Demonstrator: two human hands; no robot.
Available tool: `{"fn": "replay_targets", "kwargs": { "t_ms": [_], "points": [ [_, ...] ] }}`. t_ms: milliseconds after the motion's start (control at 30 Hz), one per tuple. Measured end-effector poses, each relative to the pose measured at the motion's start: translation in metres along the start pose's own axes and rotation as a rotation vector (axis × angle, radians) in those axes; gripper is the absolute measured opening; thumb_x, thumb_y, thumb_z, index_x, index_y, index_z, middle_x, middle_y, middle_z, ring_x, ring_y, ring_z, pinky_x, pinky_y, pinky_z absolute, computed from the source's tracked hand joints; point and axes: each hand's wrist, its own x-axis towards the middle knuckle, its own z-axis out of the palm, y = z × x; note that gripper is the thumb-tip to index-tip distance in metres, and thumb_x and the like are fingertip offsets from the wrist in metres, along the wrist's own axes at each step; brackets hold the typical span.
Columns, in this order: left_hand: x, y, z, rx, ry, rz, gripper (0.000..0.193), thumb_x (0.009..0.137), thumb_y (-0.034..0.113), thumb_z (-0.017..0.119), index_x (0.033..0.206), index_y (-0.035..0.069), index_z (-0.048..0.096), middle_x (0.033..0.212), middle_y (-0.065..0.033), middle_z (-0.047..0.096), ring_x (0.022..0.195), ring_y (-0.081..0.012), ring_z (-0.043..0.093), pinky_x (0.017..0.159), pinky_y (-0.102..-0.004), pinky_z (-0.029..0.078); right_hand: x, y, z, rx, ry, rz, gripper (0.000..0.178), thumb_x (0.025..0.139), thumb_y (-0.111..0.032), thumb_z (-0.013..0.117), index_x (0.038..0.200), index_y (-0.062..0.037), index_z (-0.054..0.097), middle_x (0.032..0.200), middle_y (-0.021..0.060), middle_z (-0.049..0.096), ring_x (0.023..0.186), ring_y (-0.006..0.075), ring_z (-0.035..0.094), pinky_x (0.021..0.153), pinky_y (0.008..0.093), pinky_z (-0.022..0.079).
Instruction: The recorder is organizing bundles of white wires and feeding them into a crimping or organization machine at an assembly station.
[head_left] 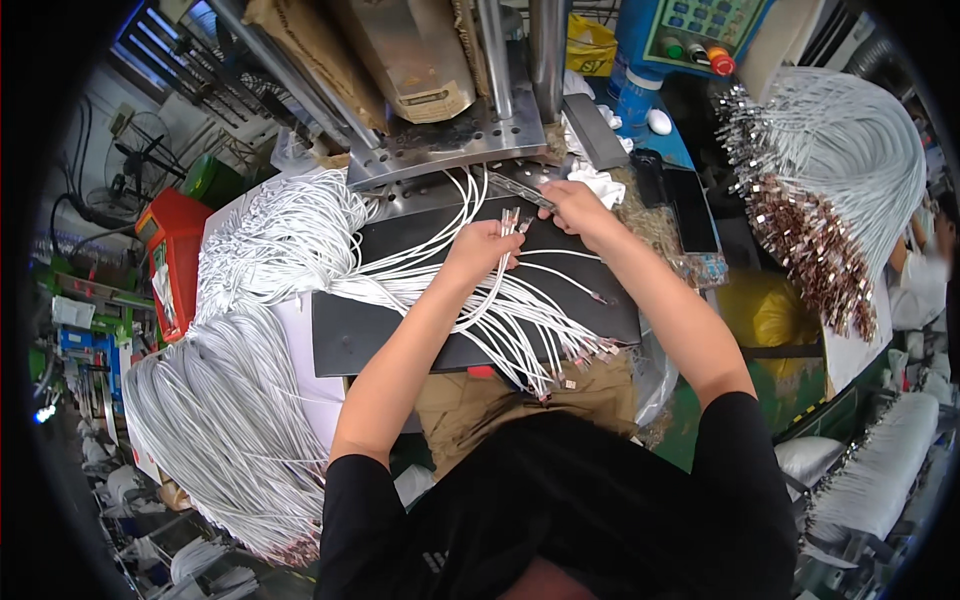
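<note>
My left hand (484, 250) is closed round a few white cables (499, 272), whose metal connector ends (511, 217) stick up past my fingers. Just to the right, my right hand (580, 211) grips a slim, shiny metal tool (521, 190); its exact kind is too small to tell. The tool's far end points toward the machine's metal base plate (430, 160). Under both hands lies a black work board (370, 335). Across it fans a bunch of white cables (540, 318) with connector ends near my lap. Other cables run up to the machine's lower edge.
Large piles of white cable (225, 420) lie at the left. A big looped cable bundle (850, 150) with metal and brown ends is at the right. Behind stand the machine's steel posts (548, 70) and a blue control box (700, 35). A phone-like black slab (690, 210) lies right.
</note>
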Motion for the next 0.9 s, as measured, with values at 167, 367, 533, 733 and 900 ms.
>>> {"fn": "replay_targets", "kwargs": {
  "t_ms": [167, 367, 533, 733, 900],
  "points": [
    [-0.001, 0.001, 0.009, 0.164, 0.040, 0.012, 0.013, 0.091, 0.014, 0.072, 0.093, 0.003, 0.066, 0.078, -0.0006, 0.065, 0.069, -0.0093, 0.062, 0.067, -0.0237, 0.050, -0.011, 0.009, 0.017, -0.234, 0.139, -0.310, 0.036, 0.098, -0.026, 0.050, 0.113, 0.0001, 0.069, 0.090, 0.0127, 0.073, 0.079, 0.0200, 0.071, 0.073, 0.0343, 0.053],
    [-0.009, 0.007, 0.014, -0.006, 0.030, 0.047, 0.011, 0.091, 0.013, 0.071, 0.092, 0.003, 0.067, 0.078, -0.0002, 0.065, 0.069, -0.0085, 0.061, 0.067, -0.0223, 0.050, -0.010, 0.008, 0.019, -0.241, 0.123, -0.305, 0.036, 0.098, -0.027, 0.047, 0.112, -0.0028, 0.071, 0.088, 0.0136, 0.073, 0.078, 0.0236, 0.071, 0.075, 0.0349, 0.053],
    [-0.010, 0.009, 0.011, -0.013, 0.023, 0.019, 0.011, 0.091, 0.013, 0.071, 0.094, 0.004, 0.068, 0.079, 0.0002, 0.065, 0.071, -0.0083, 0.061, 0.067, -0.0225, 0.050, -0.008, 0.005, 0.018, -0.043, 0.095, -0.216, 0.035, 0.096, -0.025, 0.049, 0.112, -0.0029, 0.071, 0.086, 0.0143, 0.073, 0.077, 0.0233, 0.070, 0.075, 0.0340, 0.053],
    [-0.008, 0.011, 0.012, -0.046, 0.075, 0.003, 0.015, 0.091, 0.018, 0.071, 0.096, 0.004, 0.070, 0.078, 0.0019, 0.065, 0.067, -0.0073, 0.059, 0.063, -0.0210, 0.047, 0.005, 0.029, 0.013, -0.105, 0.057, -0.375, 0.032, 0.090, -0.024, 0.062, 0.109, -0.0001, 0.070, 0.082, 0.0115, 0.072, 0.073, 0.0167, 0.067, 0.070, 0.0300, 0.051],
    [-0.001, 0.005, -0.012, 0.019, -0.011, -0.082, 0.019, 0.092, 0.023, 0.071, 0.095, 0.004, 0.072, 0.076, 0.0032, 0.063, 0.061, -0.0071, 0.056, 0.058, -0.0201, 0.043, 0.001, 0.013, 0.000, 0.066, -0.029, -0.267, 0.030, 0.087, -0.020, 0.066, 0.107, 0.0020, 0.069, 0.082, 0.0091, 0.071, 0.072, 0.0147, 0.065, 0.069, 0.0286, 0.049]
  ]
}}
